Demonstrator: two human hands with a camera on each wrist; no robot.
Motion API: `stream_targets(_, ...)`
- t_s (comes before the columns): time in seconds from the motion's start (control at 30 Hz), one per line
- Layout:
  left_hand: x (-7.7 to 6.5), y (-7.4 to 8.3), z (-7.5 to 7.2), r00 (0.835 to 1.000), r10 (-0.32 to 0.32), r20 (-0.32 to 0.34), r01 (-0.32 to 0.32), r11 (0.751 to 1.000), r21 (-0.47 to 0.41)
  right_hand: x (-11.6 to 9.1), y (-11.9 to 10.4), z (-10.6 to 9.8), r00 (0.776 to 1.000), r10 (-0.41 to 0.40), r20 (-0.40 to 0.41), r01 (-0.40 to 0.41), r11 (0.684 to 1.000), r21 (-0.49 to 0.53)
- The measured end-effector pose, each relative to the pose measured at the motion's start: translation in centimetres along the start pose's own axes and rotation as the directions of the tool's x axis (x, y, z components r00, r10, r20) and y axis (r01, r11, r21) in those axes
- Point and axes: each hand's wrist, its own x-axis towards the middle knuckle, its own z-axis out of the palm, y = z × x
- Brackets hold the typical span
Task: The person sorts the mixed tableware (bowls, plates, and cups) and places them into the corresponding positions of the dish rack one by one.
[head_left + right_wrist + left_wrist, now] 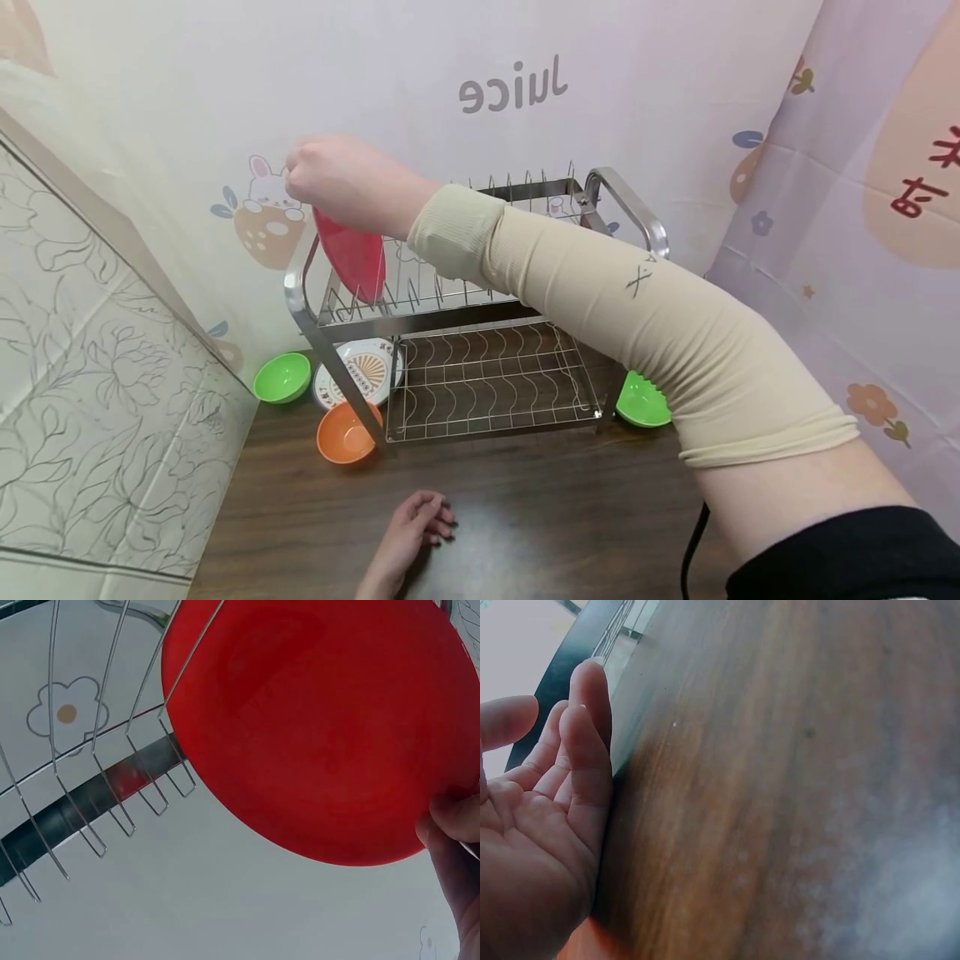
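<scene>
My right hand (341,179) pinches the rim of a red plate (358,258) at the left end of the rack's upper tier. The plate stands on edge, its lower part among the wire dividers (420,293) of the metal dish rack (480,318). In the right wrist view, thumb and fingers grip the rim of the red plate (330,735), with wires crossing its edge. My left hand (411,529) rests on the wooden table in front of the rack, fingers loosely curled, palm holding nothing; the left wrist view shows the same relaxed hand (555,787).
Left of the rack are a green bowl (282,377), a white patterned plate (358,372) and an orange bowl (347,433). A green dish (642,400) stands at its right side. A black cable (693,546) hangs at the lower right. Printed curtain (405,75) covers the back.
</scene>
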Motion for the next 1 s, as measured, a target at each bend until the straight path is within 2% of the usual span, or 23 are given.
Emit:
stream_targets(0.33,0.1,-0.1,0.1,1.000,-0.010,-0.002,0.010,1.000,0.002,0.0,-0.6,0.3,1.000,-0.016,0.022,0.013,0.992,0.125)
stream_targets(0.5,0.0,-0.1,0.2,1.000,-0.003,-0.005,0.003,1.000,0.002,0.2,-1.0,0.4,0.996,-0.041,0.075,0.031,0.992,0.124)
stream_targets(0.67,-0.1,0.2,0.3,1.000,0.003,-0.005,-0.003,1.000,0.001,0.1,-1.3,0.4,0.994,-0.029,0.108,0.017,0.993,0.113)
stream_targets(1.0,-0.3,0.4,0.4,1.000,0.010,0.002,-0.010,1.000,-0.002,-0.7,-1.4,0.2,0.996,-0.039,0.083,0.028,0.991,0.129)
